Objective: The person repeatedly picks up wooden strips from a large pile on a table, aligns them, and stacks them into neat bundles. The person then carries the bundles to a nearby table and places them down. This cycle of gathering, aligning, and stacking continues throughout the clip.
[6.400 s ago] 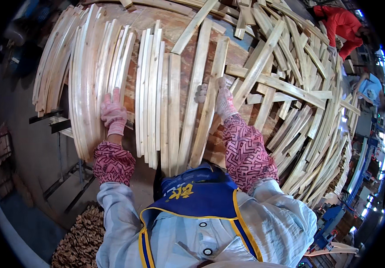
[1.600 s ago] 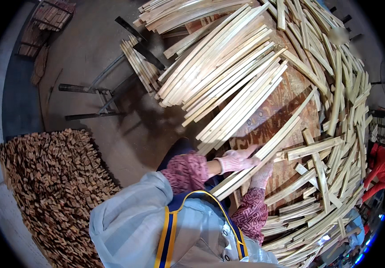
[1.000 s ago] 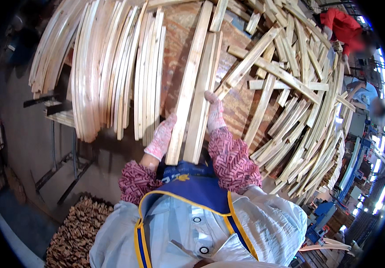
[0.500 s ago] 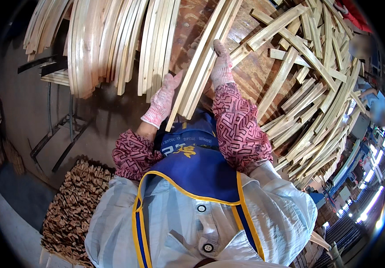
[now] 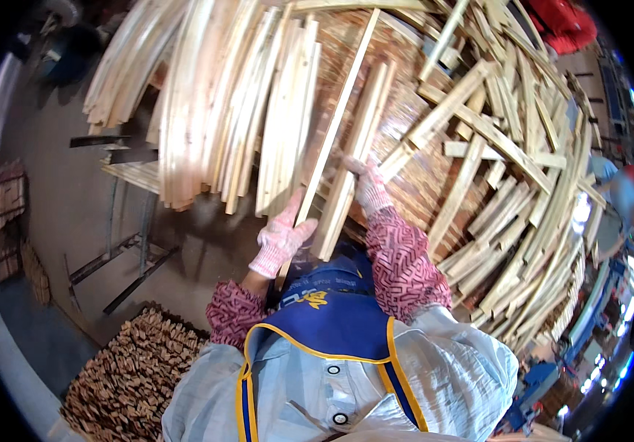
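Note:
My left hand [image 5: 280, 241], in a pale pink-stained work glove, grips a long narrow wooden strip [image 5: 345, 99], which runs between its thumb and fingers. The strip slants away from me, apart from the other pieces. My right hand [image 5: 370, 187], gloved alike, is closed on the right side of a small bundle of wooden strips [image 5: 345, 193]. The bundle's near ends point at my blue apron, and its far part rests over the worn plywood tabletop [image 5: 413, 193]. My right fingertips are partly hidden by the wood.
Long strips [image 5: 184, 110] lie in rows at the left, their ends overhanging the table. A jumbled heap of wooden pieces [image 5: 512, 147] covers the right side. A stack of short wood pieces [image 5: 133, 368] stands low at the left, near a metal stand [image 5: 122, 269]. Another person [image 5: 615, 199] is at far right.
One strip has come apart from the bundle and lies to its left, at my left hand. My right hand still holds the rest. The whole view has shifted, with more of the far table showing.

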Demonstrator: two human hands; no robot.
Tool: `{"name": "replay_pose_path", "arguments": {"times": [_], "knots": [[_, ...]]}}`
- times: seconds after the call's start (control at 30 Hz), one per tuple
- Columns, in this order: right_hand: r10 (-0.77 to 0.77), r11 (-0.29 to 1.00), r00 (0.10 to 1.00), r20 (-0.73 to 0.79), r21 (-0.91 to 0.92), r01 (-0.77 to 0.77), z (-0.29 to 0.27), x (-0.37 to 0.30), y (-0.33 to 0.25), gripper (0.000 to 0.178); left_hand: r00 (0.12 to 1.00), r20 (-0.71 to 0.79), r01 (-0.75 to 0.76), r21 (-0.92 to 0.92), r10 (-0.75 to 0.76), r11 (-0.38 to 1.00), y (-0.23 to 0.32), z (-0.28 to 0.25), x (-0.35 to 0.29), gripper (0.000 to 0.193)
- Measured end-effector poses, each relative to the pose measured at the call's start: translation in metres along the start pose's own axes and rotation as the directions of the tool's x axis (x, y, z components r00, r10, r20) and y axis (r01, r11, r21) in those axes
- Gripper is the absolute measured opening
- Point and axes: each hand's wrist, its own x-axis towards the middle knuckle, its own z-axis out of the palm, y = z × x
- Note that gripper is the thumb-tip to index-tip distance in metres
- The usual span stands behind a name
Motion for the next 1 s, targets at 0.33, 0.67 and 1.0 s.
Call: {"name": "replay_pose_path", "arguments": {"times": [0.33, 0.67, 1.0], "knots": [[0.109, 0.983, 0.986, 0.125, -0.158, -0.089, 0.053, 0.043, -0.064, 0.027, 0.780, -0.568, 0.318, 0.723, 0.265, 0.614, -0.052, -0.160, 0.034, 0.056], [0.351, 0.905, 0.926, 0.137, 0.205, -0.374, 0.049, 0.067, -0.048, 0.035, 0.770, -0.629, 0.376, 0.581, 0.105, 0.722, -0.032, -0.200, 0.071, 0.090], [0.272, 0.719, 0.962, 0.038, -0.672, -0.177, 0.079, 0.079, -0.109, 0.074, 0.715, -0.644, 0.642, 0.453, -0.271, 0.618, -0.011, -0.214, 0.084, 0.102]]}}
